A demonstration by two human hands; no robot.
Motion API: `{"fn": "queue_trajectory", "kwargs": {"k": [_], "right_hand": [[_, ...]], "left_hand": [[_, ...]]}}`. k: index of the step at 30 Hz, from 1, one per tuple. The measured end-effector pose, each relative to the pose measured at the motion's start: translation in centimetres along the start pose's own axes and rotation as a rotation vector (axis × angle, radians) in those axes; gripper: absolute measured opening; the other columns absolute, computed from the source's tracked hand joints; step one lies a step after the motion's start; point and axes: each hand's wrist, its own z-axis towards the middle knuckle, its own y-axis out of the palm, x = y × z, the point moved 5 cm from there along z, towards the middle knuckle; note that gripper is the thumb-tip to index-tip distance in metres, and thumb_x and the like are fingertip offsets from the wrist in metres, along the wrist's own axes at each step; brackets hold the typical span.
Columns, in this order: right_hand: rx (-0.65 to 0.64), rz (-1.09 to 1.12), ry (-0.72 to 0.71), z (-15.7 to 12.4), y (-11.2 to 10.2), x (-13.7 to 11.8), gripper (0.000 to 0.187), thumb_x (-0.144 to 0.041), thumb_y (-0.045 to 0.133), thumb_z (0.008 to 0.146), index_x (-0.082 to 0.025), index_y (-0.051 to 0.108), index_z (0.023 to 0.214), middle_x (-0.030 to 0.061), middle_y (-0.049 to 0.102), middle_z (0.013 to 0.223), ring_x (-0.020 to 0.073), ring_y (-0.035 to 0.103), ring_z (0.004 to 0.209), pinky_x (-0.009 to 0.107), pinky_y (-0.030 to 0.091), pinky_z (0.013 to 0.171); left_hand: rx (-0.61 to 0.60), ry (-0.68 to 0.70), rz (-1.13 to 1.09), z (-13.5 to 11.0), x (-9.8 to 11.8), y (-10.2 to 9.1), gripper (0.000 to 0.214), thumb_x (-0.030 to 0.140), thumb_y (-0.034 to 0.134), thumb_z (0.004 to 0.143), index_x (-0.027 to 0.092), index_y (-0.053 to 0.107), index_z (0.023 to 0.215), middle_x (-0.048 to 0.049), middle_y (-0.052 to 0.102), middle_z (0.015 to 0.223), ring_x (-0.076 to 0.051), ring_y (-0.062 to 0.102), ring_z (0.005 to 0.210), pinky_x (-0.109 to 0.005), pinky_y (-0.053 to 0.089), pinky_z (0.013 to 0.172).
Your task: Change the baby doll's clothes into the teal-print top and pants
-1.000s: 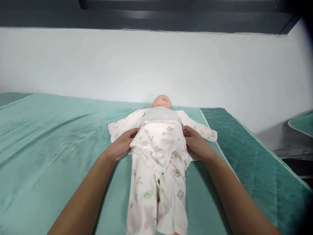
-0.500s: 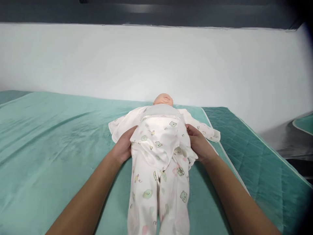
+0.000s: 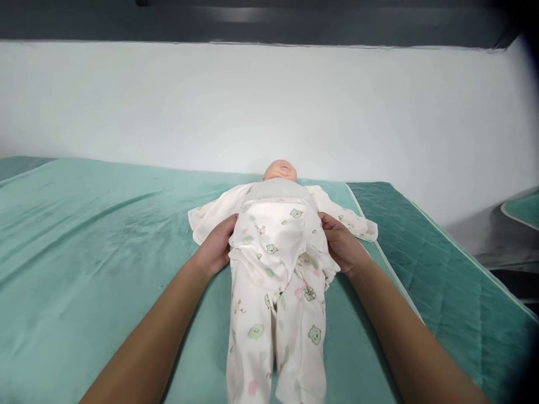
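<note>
A baby doll [image 3: 280, 170] lies on its back on a green mat [image 3: 92, 241], head towards the wall. It wears white printed trousers [image 3: 275, 292] pulled up to the belly, and an open white printed top [image 3: 213, 216] is spread under its arms. My left hand [image 3: 217, 249] grips the trousers' waist at the doll's left side as I see it. My right hand [image 3: 343, 244] grips the waist at the other side. Both hands' fingers curl into the cloth.
A white wall [image 3: 269, 106] rises right behind the doll's head. A darker green quilted pad [image 3: 442, 280] lies to the right, with a floor gap and another green pad [image 3: 522, 210] beyond it.
Both hands have slid the trousers' waistband further up the doll's belly towards the chest. The doll's legs have straightened a little.
</note>
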Motion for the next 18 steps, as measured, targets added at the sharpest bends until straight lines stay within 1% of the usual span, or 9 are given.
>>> {"fn": "queue_trajectory", "kwargs": {"k": [2, 5, 10, 12, 14, 16, 18], "right_hand": [[-0.003, 0.013, -0.002, 0.07, -0.18, 0.07, 0.030, -0.003, 0.067, 0.058, -0.023, 0.062, 0.079, -0.0054, 0.060, 0.070, 0.0105, 0.051, 0.059, 0.024, 0.045, 0.057], [-0.004, 0.013, -0.005, 0.14, -0.40, 0.18, 0.030, -0.003, 0.066, 0.058, -0.023, 0.064, 0.080, -0.0053, 0.060, 0.069, 0.0101, 0.051, 0.059, 0.023, 0.044, 0.056], [-0.022, -0.029, -0.016, 0.28, -0.72, 0.34, 0.029, -0.005, 0.068, 0.060, -0.023, 0.065, 0.083, -0.0047, 0.061, 0.072, 0.0103, 0.052, 0.061, 0.023, 0.045, 0.058], [-0.026, -0.039, -0.016, 0.33, -0.81, 0.35, 0.028, -0.006, 0.067, 0.060, -0.023, 0.064, 0.083, -0.0046, 0.061, 0.073, 0.0107, 0.052, 0.061, 0.024, 0.044, 0.058], [-0.018, -0.045, -0.010, 0.35, -0.85, 0.35, 0.027, -0.007, 0.068, 0.060, -0.022, 0.063, 0.081, -0.0049, 0.061, 0.072, 0.0107, 0.053, 0.061, 0.024, 0.044, 0.059], [-0.005, -0.065, -0.006, 0.30, -0.83, 0.30, 0.026, -0.009, 0.070, 0.061, -0.023, 0.062, 0.082, -0.0057, 0.061, 0.071, 0.0104, 0.053, 0.060, 0.024, 0.044, 0.059], [0.007, -0.102, -0.010, 0.18, -0.76, 0.17, 0.024, -0.012, 0.072, 0.064, -0.023, 0.063, 0.083, -0.0057, 0.062, 0.071, 0.0107, 0.053, 0.060, 0.024, 0.044, 0.059]], "left_hand": [[-0.018, 0.001, 0.037, -0.19, 0.03, 0.05, 0.024, 0.038, 0.072, 0.073, 0.017, 0.068, 0.084, 0.0000, 0.064, 0.068, -0.018, 0.061, 0.068, -0.028, 0.047, 0.063], [-0.022, 0.040, 0.106, -0.31, 0.21, -0.01, 0.025, 0.041, 0.070, 0.074, 0.019, 0.067, 0.085, 0.0006, 0.061, 0.067, -0.018, 0.060, 0.068, -0.029, 0.047, 0.064], [0.040, 0.110, 0.234, -0.18, 0.52, -0.37, 0.024, 0.038, 0.071, 0.073, 0.021, 0.063, 0.087, 0.0024, 0.058, 0.068, -0.016, 0.056, 0.067, -0.025, 0.042, 0.060], [0.044, 0.124, 0.261, -0.11, 0.59, -0.40, 0.023, 0.035, 0.071, 0.072, 0.021, 0.061, 0.088, 0.0030, 0.058, 0.070, -0.015, 0.056, 0.067, -0.025, 0.041, 0.060], [0.035, 0.124, 0.281, -0.05, 0.60, -0.46, 0.022, 0.033, 0.070, 0.072, 0.021, 0.061, 0.088, 0.0032, 0.058, 0.070, -0.015, 0.055, 0.067, -0.026, 0.041, 0.062], [0.015, 0.096, 0.288, 0.02, 0.50, -0.64, 0.022, 0.030, 0.070, 0.069, 0.021, 0.063, 0.087, 0.0027, 0.059, 0.069, -0.016, 0.057, 0.068, -0.027, 0.043, 0.065], [-0.012, 0.072, 0.254, 0.09, 0.50, -0.93, 0.024, 0.029, 0.072, 0.066, 0.021, 0.065, 0.087, 0.0014, 0.061, 0.070, -0.018, 0.059, 0.070, -0.029, 0.045, 0.067]]}}
